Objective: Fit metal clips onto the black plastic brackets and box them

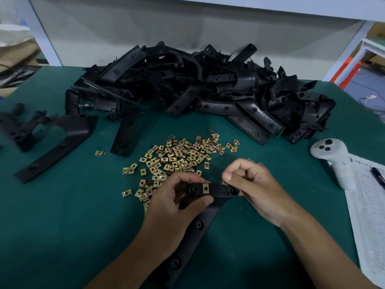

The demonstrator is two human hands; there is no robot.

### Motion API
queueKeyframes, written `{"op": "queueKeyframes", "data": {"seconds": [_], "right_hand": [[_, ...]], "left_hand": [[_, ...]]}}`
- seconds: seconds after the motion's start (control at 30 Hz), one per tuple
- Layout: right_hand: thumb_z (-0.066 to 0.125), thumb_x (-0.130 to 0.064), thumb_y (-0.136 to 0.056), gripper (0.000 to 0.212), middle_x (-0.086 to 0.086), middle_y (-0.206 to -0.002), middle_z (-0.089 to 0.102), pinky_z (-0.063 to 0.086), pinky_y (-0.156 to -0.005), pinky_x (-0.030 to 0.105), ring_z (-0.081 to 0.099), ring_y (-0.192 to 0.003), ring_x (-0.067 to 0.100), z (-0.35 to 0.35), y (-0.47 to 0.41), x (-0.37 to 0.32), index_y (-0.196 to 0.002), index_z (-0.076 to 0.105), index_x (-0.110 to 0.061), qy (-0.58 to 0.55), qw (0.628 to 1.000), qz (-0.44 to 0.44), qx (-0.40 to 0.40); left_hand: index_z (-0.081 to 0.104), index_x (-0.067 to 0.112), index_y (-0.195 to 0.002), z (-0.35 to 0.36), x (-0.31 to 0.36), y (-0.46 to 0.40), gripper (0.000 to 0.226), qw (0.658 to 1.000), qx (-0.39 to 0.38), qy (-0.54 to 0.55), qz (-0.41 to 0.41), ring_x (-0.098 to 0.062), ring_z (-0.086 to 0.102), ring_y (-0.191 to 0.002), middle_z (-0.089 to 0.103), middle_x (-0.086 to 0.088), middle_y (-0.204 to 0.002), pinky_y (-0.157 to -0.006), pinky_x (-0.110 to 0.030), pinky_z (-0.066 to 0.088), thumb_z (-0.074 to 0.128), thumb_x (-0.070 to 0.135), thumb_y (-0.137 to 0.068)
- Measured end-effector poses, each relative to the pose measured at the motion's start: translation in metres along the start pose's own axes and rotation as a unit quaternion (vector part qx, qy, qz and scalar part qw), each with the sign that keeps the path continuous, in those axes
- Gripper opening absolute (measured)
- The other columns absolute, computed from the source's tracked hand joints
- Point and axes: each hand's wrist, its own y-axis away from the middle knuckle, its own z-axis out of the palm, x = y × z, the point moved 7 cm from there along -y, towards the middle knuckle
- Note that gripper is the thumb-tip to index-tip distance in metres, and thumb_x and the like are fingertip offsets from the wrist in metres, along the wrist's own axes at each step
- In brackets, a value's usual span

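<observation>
My left hand (177,197) grips the top end of a long black plastic bracket (194,228) that runs down toward me between my forearms. One brass-coloured metal clip (205,188) sits fitted on the bracket's top bar. My right hand (252,184) holds the bar's right end, thumb and fingers pinching a second clip (224,181) at its edge, mostly hidden. A scatter of loose metal clips (177,157) lies on the green table (62,215) just beyond my hands. A big heap of black brackets (198,88) fills the back of the table.
A few separate brackets (54,142) lie at the left. A white handheld controller (335,161) rests at the right, beside a printed sheet (366,215) with a pen (378,177) on it. Cardboard and a white frame stand beyond the table edges.
</observation>
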Motion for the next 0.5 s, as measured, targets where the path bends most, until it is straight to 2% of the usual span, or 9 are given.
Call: {"op": "queueKeyframes", "data": {"seconds": [0.17,0.3,0.43,0.5], "right_hand": [[0.074,-0.043,-0.083,0.016,-0.009,-0.075,0.068,0.048,-0.070,0.019,0.061,-0.072,0.007,0.0016,0.0004,-0.0028,-0.080,0.071,-0.027,0.033,0.999,-0.025,0.002],[0.075,-0.043,-0.082,0.018,-0.005,-0.075,0.068,0.047,-0.071,0.028,0.060,-0.072,0.012,-0.0015,0.0006,-0.0037,-0.080,0.069,-0.026,0.012,1.000,-0.019,-0.005],[0.073,-0.037,-0.084,0.013,-0.008,-0.074,0.068,0.047,-0.062,0.013,0.060,-0.067,0.002,-0.0023,0.0039,-0.0082,-0.079,0.069,-0.026,0.004,0.999,-0.003,-0.036],[0.073,-0.038,-0.084,0.013,-0.008,-0.075,0.068,0.046,-0.060,0.011,0.060,-0.066,0.001,-0.0032,0.0055,-0.0097,-0.080,0.070,-0.026,0.021,0.999,0.009,-0.049]], "left_hand": [[0.069,0.039,-0.096,-0.0004,-0.0010,0.0004,0.027,1.000,0.004,-0.022,0.001,-0.010,0.072,-0.092,0.075,0.009,-0.100,-0.078,-0.016,0.054,0.082,0.026,-0.076],[0.069,0.037,-0.098,-0.0008,-0.0019,0.0006,0.027,1.000,0.009,-0.010,-0.009,-0.013,0.072,-0.093,0.076,0.006,-0.101,-0.079,-0.020,0.056,0.082,0.031,-0.075],[0.070,0.036,-0.098,0.0000,0.0000,0.0014,0.027,1.000,-0.003,-0.016,-0.004,-0.012,0.073,-0.096,0.076,0.007,-0.103,-0.080,-0.019,0.056,0.084,0.020,-0.081],[0.070,0.036,-0.099,0.0004,0.0008,0.0024,0.027,1.000,-0.008,-0.024,-0.001,-0.012,0.073,-0.097,0.076,0.008,-0.104,-0.081,-0.020,0.056,0.084,0.021,-0.081]]}}
